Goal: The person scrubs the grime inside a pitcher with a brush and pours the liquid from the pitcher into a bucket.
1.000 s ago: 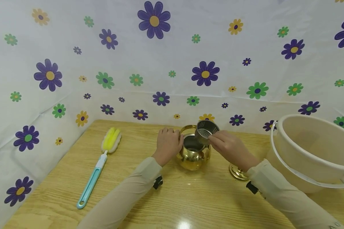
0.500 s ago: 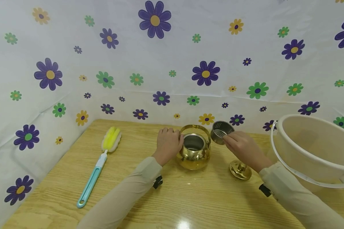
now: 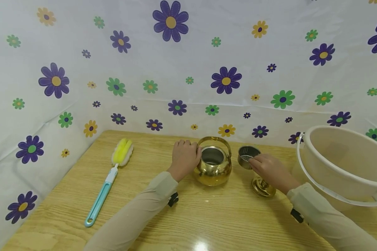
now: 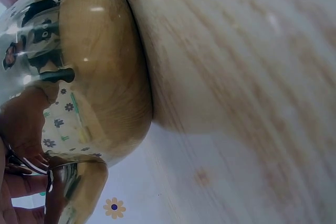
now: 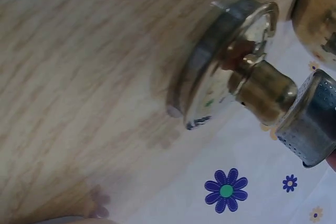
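A shiny gold teapot (image 3: 214, 174) stands upright with its mouth uncovered and its handle raised. My left hand (image 3: 183, 158) holds it at the left side; in the left wrist view, fingers (image 4: 26, 184) curl about the spout (image 4: 79, 190). To the right of the teapot, my right hand (image 3: 271, 170) pinches a perforated metal tea strainer (image 3: 244, 161) by its rim, held above the table. Below that hand lies the gold lid (image 3: 263, 190), knob up and partly hidden. In the right wrist view, the strainer (image 5: 310, 129) appears beyond the lid's knob (image 5: 270, 90).
A cleaning brush (image 3: 102, 198) with a yellow and white sponge head and a blue handle lies at the left. A large cream bucket (image 3: 330, 174) stands at the right. Flower-printed cloth (image 3: 138, 69) hangs behind the wooden table (image 3: 163, 223).
My right hand has carried the strainer from over the teapot's mouth out to the right, then lowered it towards the table. My left hand stays on the teapot.
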Tool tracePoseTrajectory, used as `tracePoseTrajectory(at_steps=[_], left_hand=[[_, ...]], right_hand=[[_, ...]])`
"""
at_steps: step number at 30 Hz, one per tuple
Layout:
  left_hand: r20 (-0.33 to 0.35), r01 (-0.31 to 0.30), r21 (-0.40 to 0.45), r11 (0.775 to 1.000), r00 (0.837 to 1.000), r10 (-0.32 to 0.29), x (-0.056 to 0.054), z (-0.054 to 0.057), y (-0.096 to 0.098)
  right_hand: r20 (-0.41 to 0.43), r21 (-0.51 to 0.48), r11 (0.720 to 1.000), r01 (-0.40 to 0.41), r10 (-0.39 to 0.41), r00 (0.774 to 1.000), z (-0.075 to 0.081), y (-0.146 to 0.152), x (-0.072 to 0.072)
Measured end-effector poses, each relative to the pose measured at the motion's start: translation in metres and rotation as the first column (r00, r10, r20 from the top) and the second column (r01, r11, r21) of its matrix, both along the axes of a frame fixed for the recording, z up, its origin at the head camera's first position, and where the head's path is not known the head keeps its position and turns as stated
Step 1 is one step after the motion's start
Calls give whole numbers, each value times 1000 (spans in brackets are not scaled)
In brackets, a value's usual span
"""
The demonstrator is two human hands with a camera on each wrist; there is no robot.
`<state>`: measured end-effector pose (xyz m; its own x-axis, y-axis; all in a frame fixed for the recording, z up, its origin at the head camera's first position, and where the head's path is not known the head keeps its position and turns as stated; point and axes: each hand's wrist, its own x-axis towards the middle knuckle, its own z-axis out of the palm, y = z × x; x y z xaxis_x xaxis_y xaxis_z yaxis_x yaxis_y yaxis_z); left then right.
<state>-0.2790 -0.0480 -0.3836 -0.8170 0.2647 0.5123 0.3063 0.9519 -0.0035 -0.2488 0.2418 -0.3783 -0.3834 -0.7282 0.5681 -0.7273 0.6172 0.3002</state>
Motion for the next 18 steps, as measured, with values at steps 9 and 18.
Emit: tracePoseTrajectory(at_steps=[9, 18], left_hand=[[-3, 1, 2, 1000, 1000, -1, -2, -2, -1], [-16, 0, 0, 1000, 1000, 0, 0, -2, 0]], right_hand=[[115, 70, 996, 57, -64, 991, -10, 0, -4], [174, 136, 987, 88, -112, 978, -14, -3, -7]])
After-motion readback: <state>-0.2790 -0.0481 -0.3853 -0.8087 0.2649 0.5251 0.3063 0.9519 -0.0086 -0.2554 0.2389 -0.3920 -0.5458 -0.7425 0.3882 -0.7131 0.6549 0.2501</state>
